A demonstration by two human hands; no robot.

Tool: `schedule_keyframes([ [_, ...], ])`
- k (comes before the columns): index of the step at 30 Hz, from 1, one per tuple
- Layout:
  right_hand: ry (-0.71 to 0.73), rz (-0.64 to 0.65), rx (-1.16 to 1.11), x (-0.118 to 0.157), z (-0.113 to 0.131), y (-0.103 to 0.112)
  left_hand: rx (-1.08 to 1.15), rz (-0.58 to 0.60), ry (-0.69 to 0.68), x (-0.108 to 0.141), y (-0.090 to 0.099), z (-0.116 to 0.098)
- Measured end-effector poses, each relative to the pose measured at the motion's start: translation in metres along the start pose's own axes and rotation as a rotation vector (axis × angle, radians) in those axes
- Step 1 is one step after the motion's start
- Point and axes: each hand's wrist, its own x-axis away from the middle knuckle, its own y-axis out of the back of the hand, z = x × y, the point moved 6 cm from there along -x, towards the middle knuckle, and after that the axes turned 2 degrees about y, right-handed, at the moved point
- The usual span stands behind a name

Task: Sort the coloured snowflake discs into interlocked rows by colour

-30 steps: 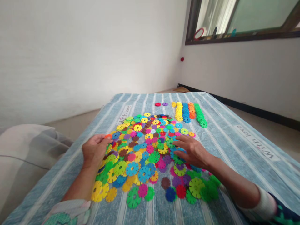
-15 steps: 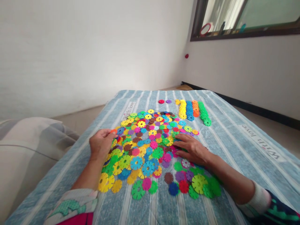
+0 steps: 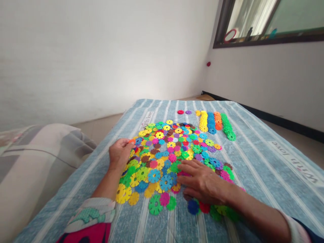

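Note:
A wide spread of notched plastic discs in many colours (image 3: 154,175) covers the middle of the striped cloth. At its left edge my left hand (image 3: 120,152) pinches an orange disc (image 3: 132,141) between thumb and fingers. My right hand (image 3: 199,179) lies palm down over the near right part of the spread, fingers apart and pointing left; the discs beneath it are hidden. Behind the spread, to the right, overlapping discs form a yellow row (image 3: 204,122), a blue row (image 3: 211,123), an orange row (image 3: 218,121) and a green row (image 3: 227,127).
A single red disc (image 3: 180,112) and a purple disc (image 3: 188,112) lie near the far edge of the cloth (image 3: 255,152). Grey and white checked fabric (image 3: 45,162) bulges at the left. Walls stand beyond, with a window at the upper right.
My right hand has moved toward me and left across the discs, uncovering some at the right. My left hand still pinches the orange disc. The view has shifted slightly.

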Motion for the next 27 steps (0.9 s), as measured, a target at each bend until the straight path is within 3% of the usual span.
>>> schedule_keyframes([
  [5, 0.227, 0.087, 0.023, -0.031, 0.032, -0.018, 0.041, -0.004, 0.006, 0.003, 0.001, 0.000],
  [8, 0.242, 0.078, 0.046, -0.048, 0.030, -0.025, 0.048, 0.012, -0.005, 0.004, 0.000, 0.000],
  [13, 0.118, 0.066, 0.058, -0.060, -0.009, -0.031, 0.025, 0.023, -0.033, 0.002, -0.001, 0.004],
  [19, -0.103, -0.008, 0.117, -0.050, -0.064, -0.022, -0.028, 0.037, -0.046, 0.000, -0.001, 0.007],
  [27, -0.285, -0.043, 0.130, -0.026, -0.089, -0.012, -0.041, 0.043, -0.050, 0.003, -0.001, 0.001],
])
